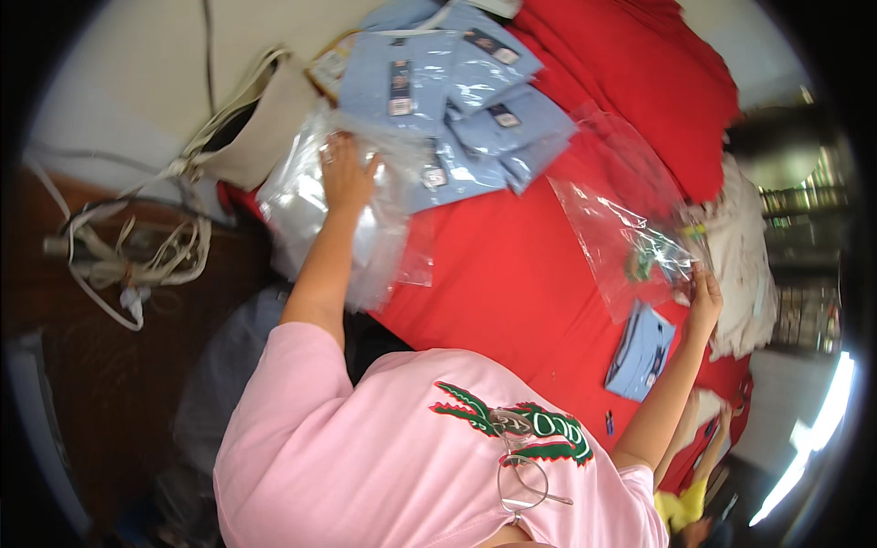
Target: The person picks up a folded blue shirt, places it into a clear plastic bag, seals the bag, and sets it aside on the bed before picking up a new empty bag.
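My left hand (349, 180) lies with its fingers spread on a pile of clear plastic bags (370, 247) at the left side of the red cloth. Out to the right, my right hand (702, 292) pinches the lower edge of a single clear plastic bag (603, 215), which stands up slack and see-through over the cloth. Just beside that hand is a folded light-blue garment (641, 352) with a dark label. Beyond my left hand, several light-blue garments packed in clear bags (402, 78) lie heaped, each with a dark tag.
Red cloth (484, 274) covers the work surface and bunches up at the far right. White fabric (742, 265) is piled at the right edge. A beige bag (260, 128) and tangled cables (137, 247) are on the left. Another person's arm (717, 447) shows at the lower right.
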`<action>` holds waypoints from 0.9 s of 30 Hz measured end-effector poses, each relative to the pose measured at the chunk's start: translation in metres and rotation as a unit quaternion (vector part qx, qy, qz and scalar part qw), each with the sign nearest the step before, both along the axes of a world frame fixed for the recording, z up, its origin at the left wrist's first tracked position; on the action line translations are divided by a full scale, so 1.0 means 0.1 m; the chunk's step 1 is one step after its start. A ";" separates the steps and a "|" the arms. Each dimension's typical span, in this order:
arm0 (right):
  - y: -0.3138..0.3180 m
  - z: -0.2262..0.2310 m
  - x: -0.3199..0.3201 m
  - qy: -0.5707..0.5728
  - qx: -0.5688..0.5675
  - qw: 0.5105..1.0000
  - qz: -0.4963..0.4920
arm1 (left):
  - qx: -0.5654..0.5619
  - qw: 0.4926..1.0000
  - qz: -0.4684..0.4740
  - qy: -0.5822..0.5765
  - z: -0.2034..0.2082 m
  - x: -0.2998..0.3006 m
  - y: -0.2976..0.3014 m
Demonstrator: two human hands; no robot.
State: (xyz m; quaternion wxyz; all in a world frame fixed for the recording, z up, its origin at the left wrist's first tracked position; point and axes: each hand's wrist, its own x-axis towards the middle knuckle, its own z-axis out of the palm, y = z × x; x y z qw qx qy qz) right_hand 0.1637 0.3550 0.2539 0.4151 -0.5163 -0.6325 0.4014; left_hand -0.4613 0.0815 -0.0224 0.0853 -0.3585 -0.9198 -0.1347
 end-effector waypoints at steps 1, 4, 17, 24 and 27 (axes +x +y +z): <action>-0.11 0.10 0.22 0.001 0.038 0.999 -0.031 | 0.028 1.000 -0.007 0.002 -0.08 -0.04 0.00; -0.81 0.38 0.14 0.044 0.207 0.971 -0.108 | 0.233 0.962 -0.064 -0.128 -0.19 -0.35 -0.23; -3.20 -1.14 -0.38 -0.335 0.012 0.921 0.199 | -0.093 0.434 -0.286 -0.849 0.57 3.18 -0.13; -3.47 -1.48 -0.10 -0.196 0.067 0.941 0.269 | -0.293 0.433 -0.345 -0.779 0.29 4.35 0.03; -3.48 -1.33 0.23 -0.072 -0.057 0.977 0.191 | -0.272 0.452 -0.358 -0.770 0.04 4.55 0.10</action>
